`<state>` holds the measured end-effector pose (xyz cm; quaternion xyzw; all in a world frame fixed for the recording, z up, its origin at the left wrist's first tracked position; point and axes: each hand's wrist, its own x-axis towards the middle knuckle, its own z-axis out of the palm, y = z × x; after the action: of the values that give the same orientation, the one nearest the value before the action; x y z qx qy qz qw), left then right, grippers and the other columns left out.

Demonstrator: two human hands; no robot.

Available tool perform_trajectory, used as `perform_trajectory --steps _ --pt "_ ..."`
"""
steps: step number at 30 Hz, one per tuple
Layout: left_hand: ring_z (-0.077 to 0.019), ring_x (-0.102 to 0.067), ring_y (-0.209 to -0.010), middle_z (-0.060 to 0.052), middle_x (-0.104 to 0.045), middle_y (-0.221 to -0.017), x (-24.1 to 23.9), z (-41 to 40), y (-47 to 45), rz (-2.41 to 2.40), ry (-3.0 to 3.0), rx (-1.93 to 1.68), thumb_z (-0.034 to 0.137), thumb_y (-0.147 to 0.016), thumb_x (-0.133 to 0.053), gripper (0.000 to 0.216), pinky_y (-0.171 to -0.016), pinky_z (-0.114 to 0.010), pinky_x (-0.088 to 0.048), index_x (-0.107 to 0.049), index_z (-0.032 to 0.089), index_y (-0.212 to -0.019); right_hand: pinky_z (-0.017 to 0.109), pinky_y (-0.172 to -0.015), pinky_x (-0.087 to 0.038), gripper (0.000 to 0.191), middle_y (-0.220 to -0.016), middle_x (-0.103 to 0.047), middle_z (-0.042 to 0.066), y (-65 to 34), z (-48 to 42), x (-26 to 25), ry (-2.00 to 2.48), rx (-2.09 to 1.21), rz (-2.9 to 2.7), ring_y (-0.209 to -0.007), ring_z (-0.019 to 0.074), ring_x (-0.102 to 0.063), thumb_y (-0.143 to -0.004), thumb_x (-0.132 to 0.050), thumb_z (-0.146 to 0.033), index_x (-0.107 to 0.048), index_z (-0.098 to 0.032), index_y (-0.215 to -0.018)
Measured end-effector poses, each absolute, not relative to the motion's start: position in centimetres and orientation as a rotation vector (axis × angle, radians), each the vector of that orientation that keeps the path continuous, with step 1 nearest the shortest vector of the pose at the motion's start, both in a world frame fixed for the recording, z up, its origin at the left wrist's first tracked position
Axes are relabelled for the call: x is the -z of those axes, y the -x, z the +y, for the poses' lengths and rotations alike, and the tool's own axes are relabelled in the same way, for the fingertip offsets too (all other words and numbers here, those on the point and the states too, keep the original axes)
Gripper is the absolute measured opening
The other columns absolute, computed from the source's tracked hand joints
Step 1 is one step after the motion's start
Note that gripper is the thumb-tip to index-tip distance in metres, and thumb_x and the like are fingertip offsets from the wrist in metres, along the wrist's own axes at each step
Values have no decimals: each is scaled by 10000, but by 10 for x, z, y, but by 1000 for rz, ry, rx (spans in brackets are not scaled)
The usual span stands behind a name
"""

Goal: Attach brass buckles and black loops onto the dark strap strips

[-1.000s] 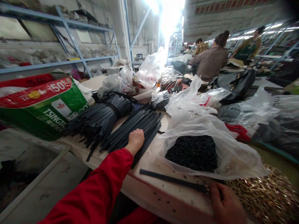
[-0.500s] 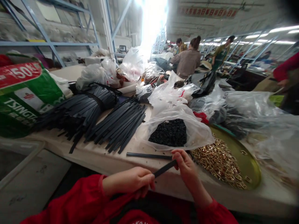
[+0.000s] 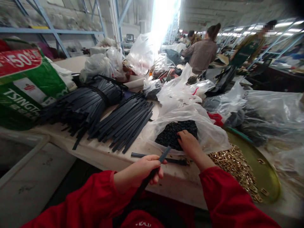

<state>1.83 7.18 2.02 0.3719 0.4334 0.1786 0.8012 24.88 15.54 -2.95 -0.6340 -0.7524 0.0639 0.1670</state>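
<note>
My left hand is closed around a flat black strap, whose front end sticks up past the fingers while the rest runs down toward my lap. My right hand reaches into a clear plastic bag of small black pieces. Its fingers are bent together at the heap, and anything pinched between them is too small to make out. Below the bag, a second black strap lies along the table edge, with a gold buckle at its right end.
Loose black straps and a tied bundle of them lie to the left. A gold-coloured tray of gold buckles sits at right. A green-and-red bag stands far left; plastic bags fill the back. Co-workers are beyond.
My right hand has let go of the strap's end and moved up into the bag of black pieces. My left hand now holds the strap alone, its end tilted upward. The view has shifted slightly.
</note>
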Motion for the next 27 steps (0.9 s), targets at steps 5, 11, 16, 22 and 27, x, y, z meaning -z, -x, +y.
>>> perform_trajectory --steps 5,11,16,22,27 --pt "-44 -435 -343 48 -553 -554 -9 81 -18 908 -770 -365 199 -729 -417 248 -328 -141 -297 -498 156 -959 354 -751 -416 234 -988 -580 146 -253 159 35 1862 -113 -2170 -862 246 -566 -822 -424 -148 -589 -128 -986" --pt "-41 -417 -339 55 -545 -544 -9 82 -19 904 -883 -347 260 -808 -378 197 -334 -137 -285 -466 165 -956 316 -687 -482 283 -850 -625 59 -240 119 14 1576 -936 -1462 -724 172 -607 -792 -540 -343 -562 -161 -1008" --pt "-55 -434 -367 47 -528 -540 -14 74 -20 891 -1045 -299 357 -838 -356 257 -364 -150 -310 -476 147 -925 171 -589 -490 275 -702 -650 -23 -208 71 9 1214 -1538 -673 -606 71 -592 -621 -740 -348 -637 -184 -816" --pt "-63 -379 -454 33 -501 -603 -10 64 -19 970 -1303 -397 353 -834 -371 315 -420 -175 -283 -559 124 -939 165 -600 -530 233 -730 -684 -23 -197 47 13 980 -1660 -191 -607 66 -619 -556 -789 -199 -645 -168 -737" --pt "-134 -498 -676 -11 -579 -728 -7 59 -17 1060 -1637 -511 432 -860 -342 426 -607 -223 -375 -629 124 -928 140 -513 -494 187 -677 -661 -30 -185 34 14 850 -1754 -95 -565 48 -583 -616 -758 -233 -641 -145 -731"
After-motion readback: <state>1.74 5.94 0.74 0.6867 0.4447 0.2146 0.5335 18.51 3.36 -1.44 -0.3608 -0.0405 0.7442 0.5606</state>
